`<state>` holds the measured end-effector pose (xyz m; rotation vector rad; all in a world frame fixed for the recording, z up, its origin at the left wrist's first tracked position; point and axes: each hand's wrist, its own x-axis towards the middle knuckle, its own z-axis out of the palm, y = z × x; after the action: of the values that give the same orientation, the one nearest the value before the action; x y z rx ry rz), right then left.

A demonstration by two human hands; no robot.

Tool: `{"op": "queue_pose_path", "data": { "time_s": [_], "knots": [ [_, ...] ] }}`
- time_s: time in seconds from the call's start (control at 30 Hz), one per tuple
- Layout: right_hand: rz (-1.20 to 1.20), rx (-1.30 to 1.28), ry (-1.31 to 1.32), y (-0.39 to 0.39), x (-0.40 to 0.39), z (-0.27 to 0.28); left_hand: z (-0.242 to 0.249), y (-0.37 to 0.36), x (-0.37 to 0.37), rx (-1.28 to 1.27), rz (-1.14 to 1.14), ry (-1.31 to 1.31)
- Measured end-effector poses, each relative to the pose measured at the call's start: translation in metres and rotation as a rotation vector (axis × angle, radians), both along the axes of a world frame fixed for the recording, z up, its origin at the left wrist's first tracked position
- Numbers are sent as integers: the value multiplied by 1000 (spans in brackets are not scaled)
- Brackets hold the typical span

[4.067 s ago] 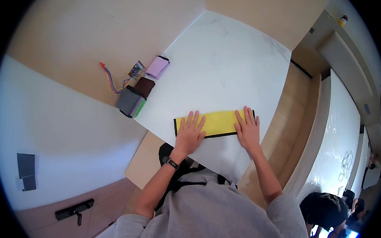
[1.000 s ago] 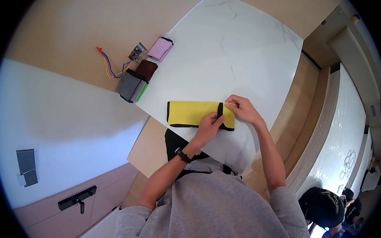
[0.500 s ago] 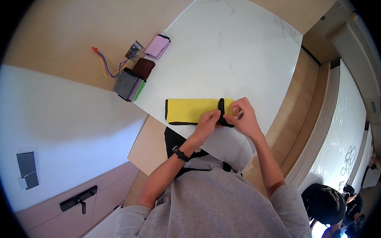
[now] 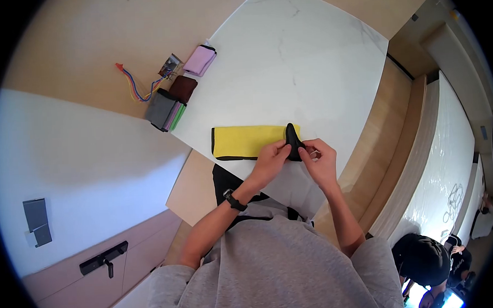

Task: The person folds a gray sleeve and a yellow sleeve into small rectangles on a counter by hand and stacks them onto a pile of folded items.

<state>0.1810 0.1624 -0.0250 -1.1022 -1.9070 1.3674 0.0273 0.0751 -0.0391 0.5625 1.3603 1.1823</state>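
Pinching the black edging (image 4: 291, 134) at the right end of a long, flat yellow fabric cloth (image 4: 246, 142), the left hand (image 4: 271, 163) has its thumb laid over the raised border and its fingers bent beneath or behind it. The right hand (image 4: 321, 163) meets it from the other side, thumb tip against the same edging and fingers curled in; how firmly they press cannot be told, and a small pale thing among them is too small to identify. The cloth lies near the table's front edge, its left part flat on the white, grey-veined tabletop (image 4: 260, 93). Should the two hands pull unevenly, the raised end could twist and the border set crooked; a loose pinch could let the edging spring open, and a tug toward the body could drag the cloth over the nearby edge. Well apart, along the table's left side, sit a grey folded cloth (image 4: 161, 108) beside purple and green folds, a dark maroon folded cloth (image 4: 183, 88) and a pink folded cloth with black trim (image 4: 200, 60). No brand or label is legible: the black wristwatch (image 4: 235, 201) shows no readable text, and pale marks on a co-worker's dark shirt (image 4: 460, 259) are too small to read.
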Motion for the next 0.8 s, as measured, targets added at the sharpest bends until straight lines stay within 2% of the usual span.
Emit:
{"op": "queue_pose_path", "data": {
  "time_s": [0.07,0.13,0.17,0.23,0.33,0.37,0.43,0.5,0.57,0.6,0.67,0.7,0.77,0.8],
  "knots": [
    [-17,-79,75,-7,-3,5,3,0,1,7,-18,51],
    [-33,-157,151,-16,-7,12,9,-2,5,163,-70,128],
    [-4,-203,204,-21,-8,15,21,-3,8,163,-70,129],
    [26,-250,257,-24,-6,21,41,-5,14,336,54,417],
    [269,-308,328,-20,1,36,53,-17,-3,280,-11,440],
    [272,-306,328,-17,1,43,63,-19,-9,281,-8,440],
    [192,29,304,-9,-4,59,91,-21,-21,141,-161,570],
    [124,46,367,6,-19,87,122,-15,-36,144,-169,586],
    [204,-153,265,25,-32,111,144,-6,-57,361,-267,764],
    [209,-147,268,39,-41,117,157,4,-70,339,-290,809],
    [375,15,33,65,-56,128,181,23,-96,350,-287,889],
    [378,27,36,69,-62,141,193,30,-106,387,-256,928],
    [309,124,308,70,-75,171,218,33,-111,462,-169,981],
    [307,204,343,69,-77,179,228,34,-112,530,-87,1025]
  ]
}}
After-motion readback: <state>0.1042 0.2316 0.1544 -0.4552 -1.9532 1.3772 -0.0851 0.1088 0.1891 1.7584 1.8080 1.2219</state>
